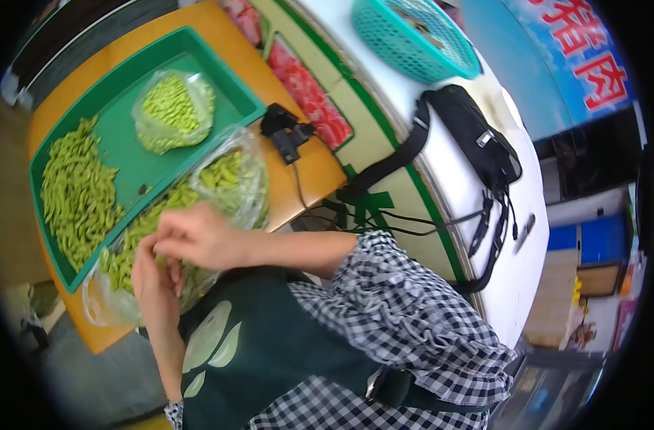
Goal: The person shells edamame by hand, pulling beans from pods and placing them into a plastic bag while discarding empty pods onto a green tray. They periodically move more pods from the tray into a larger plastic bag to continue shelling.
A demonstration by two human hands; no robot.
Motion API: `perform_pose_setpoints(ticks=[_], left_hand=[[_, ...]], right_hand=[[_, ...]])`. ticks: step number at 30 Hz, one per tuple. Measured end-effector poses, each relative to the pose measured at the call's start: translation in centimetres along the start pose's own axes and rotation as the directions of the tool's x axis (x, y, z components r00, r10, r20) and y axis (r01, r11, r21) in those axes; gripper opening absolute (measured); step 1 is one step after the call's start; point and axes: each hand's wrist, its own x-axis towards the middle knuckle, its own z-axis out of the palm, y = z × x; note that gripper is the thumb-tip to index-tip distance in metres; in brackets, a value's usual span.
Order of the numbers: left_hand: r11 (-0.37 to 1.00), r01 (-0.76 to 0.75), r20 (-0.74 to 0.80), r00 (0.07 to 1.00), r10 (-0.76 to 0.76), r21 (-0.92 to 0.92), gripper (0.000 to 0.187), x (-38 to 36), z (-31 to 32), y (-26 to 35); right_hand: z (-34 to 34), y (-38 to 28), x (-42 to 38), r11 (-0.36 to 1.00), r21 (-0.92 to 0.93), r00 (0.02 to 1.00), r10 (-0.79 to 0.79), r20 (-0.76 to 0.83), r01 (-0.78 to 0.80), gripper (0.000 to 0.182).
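Observation:
My right hand point(201, 235) reaches in from the right, its fingers pinched together and slightly blurred. Just below it my left hand point(157, 281) is curled, with its fingertips meeting those of the right. Whatever lies between the fingers is too small and hidden to make out. Both hands are over an open clear plastic bag point(251, 175) of green soybean pods point(223, 170). Beyond the bag is a green tray point(126, 118), with a heap of pods point(79, 193) at its left. A second clear bag, holding shelled green beans point(170, 104), sits inside the tray.
The tray rests on an orange-brown wooden table point(312, 179). A black plug adapter point(287, 132) with a cable lies near the tray's corner. On the white counter point(441, 154) are a black bag point(477, 136) with straps and a turquoise basket point(398, 46).

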Motion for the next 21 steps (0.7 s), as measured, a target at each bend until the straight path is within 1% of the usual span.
perform_pose_setpoints(ticks=[1,2,3,5,7,8,9,10,11,12,13,14,15,16,18,21], left_hand=[[0.995,0.018,0.121,0.992,-0.029,0.093,0.031,0.4,-1.4,-0.3],[0.981,0.029,0.226,0.971,-0.072,0.19,0.027,0.4,-2.7,-0.1],[0.977,0.025,0.166,0.984,-0.062,0.213,0.024,0.0,-2.1,0.4],[0.915,-0.146,0.254,0.966,0.049,0.377,0.026,0.3,-2.8,0.3],[0.914,-0.207,0.264,0.958,0.116,0.35,0.022,0.4,-2.3,0.7],[0.972,-0.084,0.243,0.97,0.029,0.219,0.021,0.3,-2.2,0.9],[0.997,0.034,0.24,0.969,-0.05,0.07,0.02,0.2,-2.2,1.0],[0.997,0.03,0.194,0.98,-0.043,0.07,0.02,0.2,-2.3,1.1],[0.99,0.128,0.29,0.951,-0.106,-0.058,0.021,0.1,-2.3,1.1],[0.956,0.233,0.398,0.905,-0.147,-0.177,0.021,0.1,-2.3,1.1],[0.957,0.226,0.378,0.915,-0.144,-0.182,0.021,0.0,-2.3,0.9],[0.963,0.201,0.392,0.913,-0.117,-0.182,0.02,0.0,-2.3,0.6],[0.967,0.178,0.409,0.908,-0.09,-0.181,0.02,0.0,-2.3,0.5],[0.967,0.175,0.402,0.911,-0.089,-0.184,0.02,0.0,-2.3,0.5],[0.964,0.183,0.405,0.91,-0.092,-0.193,0.02,0.0,-2.4,0.6],[0.968,0.166,0.401,0.913,-0.079,-0.187,0.019,-0.1,-2.6,0.2]], right_hand=[[-0.5,0.0,0.2,0.999,-0.025,0.999,0.03,-0.014,-0.03,0.015],[-1.0,-0.2,0.3,0.997,-0.072,0.997,0.045,0.064,-0.04,0.016],[-1.5,-0.4,0.4,0.993,-0.114,0.988,0.057,0.144,-0.041,0.016],[-2.1,-0.4,0.5,0.963,-0.268,0.937,0.091,0.338,0.003,0.018],[-1.6,0.4,0.1,0.996,-0.085,0.939,0.0,0.344,0.031,0.015],[-1.6,-0.2,0.0,0.978,-0.186,0.957,-0.037,0.289,0.095,0.014],[-1.5,-0.7,-0.1,0.945,-0.292,0.969,-0.082,0.231,0.15,0.013],[-1.3,-0.2,0.1,0.895,-0.361,0.961,-0.202,0.19,0.26,0.013],[-1.1,0.2,0.3,0.827,-0.437,0.935,-0.321,0.149,0.354,0.013],[-1.1,0.3,0.5,0.835,-0.413,0.932,-0.323,0.166,0.363,0.013],[-1.1,0.4,0.6,0.768,-0.477,0.904,-0.364,0.223,0.427,0.014],[-1.2,0.5,0.7,0.689,-0.538,0.874,-0.398,0.278,0.485,0.015],[-1.2,0.2,0.8,0.656,-0.56,0.861,-0.407,0.304,0.507,0.016],[-1.2,0.0,0.8,0.658,-0.553,0.859,-0.407,0.309,0.511,0.016],[-1.3,-0.3,0.8,0.615,-0.574,0.841,-0.405,0.358,0.54,0.017],[-1.4,-0.3,1.0,0.597,-0.568,0.824,-0.425,0.375,0.567,0.017]])
